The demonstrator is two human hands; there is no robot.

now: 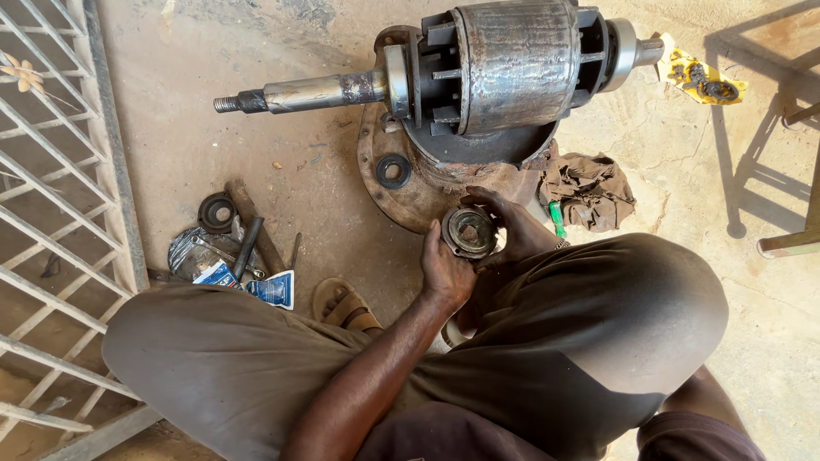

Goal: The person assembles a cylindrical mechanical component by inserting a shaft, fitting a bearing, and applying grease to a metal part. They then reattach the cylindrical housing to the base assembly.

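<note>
A round metal bearing housing (469, 231) is gripped between both hands above the knees: left hand (444, 271) curled around its near-left side, right hand (512, 229) wrapped over the far-right rim. It is held just in front of the rusty round plate (401, 201) on which the motor rotor (504, 68) is propped. A dirty rag (589, 189) is lying near the right hand.

The right hand (512, 224) is half hidden behind the round bearing (469, 231).

Rotor (512, 64): dull, scuffed grey metal
Bearing housing (468, 231): grimy metal
Rag (588, 189), three o'clock: brown, stained cloth
Floor (282, 171): rough, dusty concrete
</note>
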